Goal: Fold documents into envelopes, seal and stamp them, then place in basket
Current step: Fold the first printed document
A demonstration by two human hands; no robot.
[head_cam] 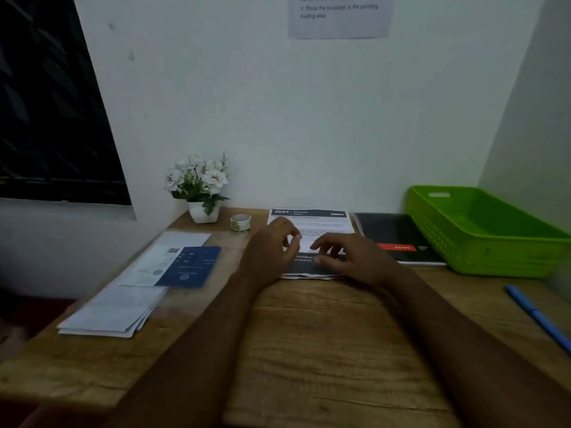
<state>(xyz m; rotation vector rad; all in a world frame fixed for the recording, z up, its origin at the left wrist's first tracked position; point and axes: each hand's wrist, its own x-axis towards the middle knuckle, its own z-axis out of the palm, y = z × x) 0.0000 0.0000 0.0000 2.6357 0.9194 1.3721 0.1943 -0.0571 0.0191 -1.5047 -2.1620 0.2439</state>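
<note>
In the middle of the frame the document [312, 225] is lying on the desk [309, 335] under both hands, the left hand [270, 253] curling its fingers over the sheet, grip unclear, the right hand [350, 259] close beside it pressing spread fingertips down, while the basket [482, 233] is sitting at the right edge.

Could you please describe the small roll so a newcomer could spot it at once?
Look along the back edge of the wooden desk, by the wall. Between the white flowerpot and the printed document stands the roll: the only round, pale yellow-green thing there.
</note>
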